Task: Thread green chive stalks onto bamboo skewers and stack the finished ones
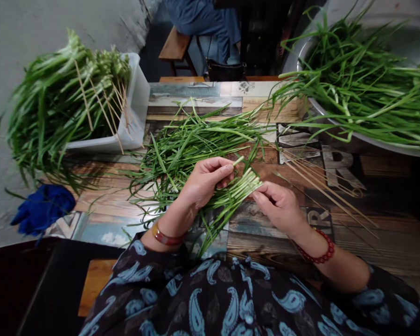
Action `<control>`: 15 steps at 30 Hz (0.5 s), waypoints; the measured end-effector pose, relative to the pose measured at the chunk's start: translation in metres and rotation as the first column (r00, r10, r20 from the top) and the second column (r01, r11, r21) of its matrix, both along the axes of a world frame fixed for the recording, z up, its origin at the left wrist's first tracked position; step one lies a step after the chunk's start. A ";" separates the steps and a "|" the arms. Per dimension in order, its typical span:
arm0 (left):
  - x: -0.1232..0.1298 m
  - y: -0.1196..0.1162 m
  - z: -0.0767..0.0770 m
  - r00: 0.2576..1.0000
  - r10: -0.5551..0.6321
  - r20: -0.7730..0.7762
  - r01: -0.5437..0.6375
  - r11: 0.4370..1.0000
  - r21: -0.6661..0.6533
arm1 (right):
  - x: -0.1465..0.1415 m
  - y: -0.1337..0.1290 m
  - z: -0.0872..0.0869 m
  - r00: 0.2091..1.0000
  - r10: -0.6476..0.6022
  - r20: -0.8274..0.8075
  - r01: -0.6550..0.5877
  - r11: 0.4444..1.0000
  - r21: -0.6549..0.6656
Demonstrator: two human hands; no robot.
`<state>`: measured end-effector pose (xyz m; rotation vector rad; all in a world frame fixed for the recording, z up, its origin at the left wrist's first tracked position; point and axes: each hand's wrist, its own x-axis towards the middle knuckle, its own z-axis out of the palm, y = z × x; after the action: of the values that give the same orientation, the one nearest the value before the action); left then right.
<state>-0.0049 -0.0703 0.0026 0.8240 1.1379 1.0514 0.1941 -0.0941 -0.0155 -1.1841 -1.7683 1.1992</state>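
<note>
My left hand point(210, 179) is closed in a pinch on a single garlic chive point(238, 161), its pale cut end pointing up to the right. Just below it, a row of garlic chives point(243, 186) lies side by side, white ends up and green leaves trailing down to the left. The thumb and forefinger of my right hand point(276, 203) press together at the right edge of this row; whether a skewer runs through it I cannot tell. Behind my left hand spreads a loose pile of garlic chives point(192, 140) on the wood-patterned table point(266, 224).
A white plastic bin point(140, 102) at left holds bundled chives with thin bamboo skewers. Loose bamboo skewers point(318, 186) lie to the right. A large metal basin point(322, 109) heaped with chives stands at back right. Blue gloves point(44, 207) lie at left. A person point(206, 23) sits beyond the table.
</note>
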 end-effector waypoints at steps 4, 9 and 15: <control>0.000 -0.001 0.001 0.999 0.008 -0.031 -0.007 0.999 0.043 | 0.000 0.000 0.000 1.000 0.011 -0.001 -0.011 1.000 -0.006; -0.001 -0.001 0.003 0.998 -0.010 -0.064 0.013 0.999 0.046 | 0.000 0.002 0.002 0.999 0.033 -0.019 -0.032 0.999 0.014; 0.000 -0.002 0.001 0.995 -0.037 -0.087 0.042 0.998 0.056 | -0.001 -0.001 0.002 1.000 0.023 -0.004 -0.023 0.999 0.044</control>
<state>-0.0054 -0.0726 0.0038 0.9419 1.1636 1.0282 0.1929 -0.0948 -0.0138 -1.1381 -1.8000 1.1698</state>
